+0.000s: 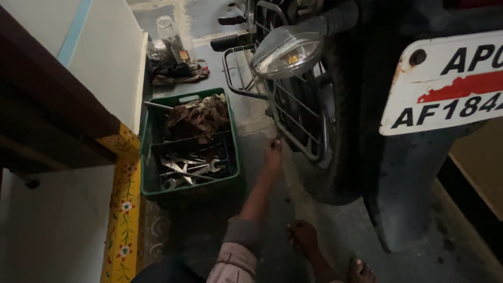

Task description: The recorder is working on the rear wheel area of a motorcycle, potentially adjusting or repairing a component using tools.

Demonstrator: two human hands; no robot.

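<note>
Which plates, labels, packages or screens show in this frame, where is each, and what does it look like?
Number plate: upper right, on the motorcycle's rear; white rectangle, dark characters, red scraped patch, rusty corner.
Small box: top centre on the floor beside a clear jar; orange and dark, too small to tell more.
No screens in view.

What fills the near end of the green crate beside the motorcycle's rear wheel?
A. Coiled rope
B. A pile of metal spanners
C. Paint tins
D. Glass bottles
B. The near end of the green crate holds a heap of shiny open-ended spanners, while brown rags fill its far end.
</note>
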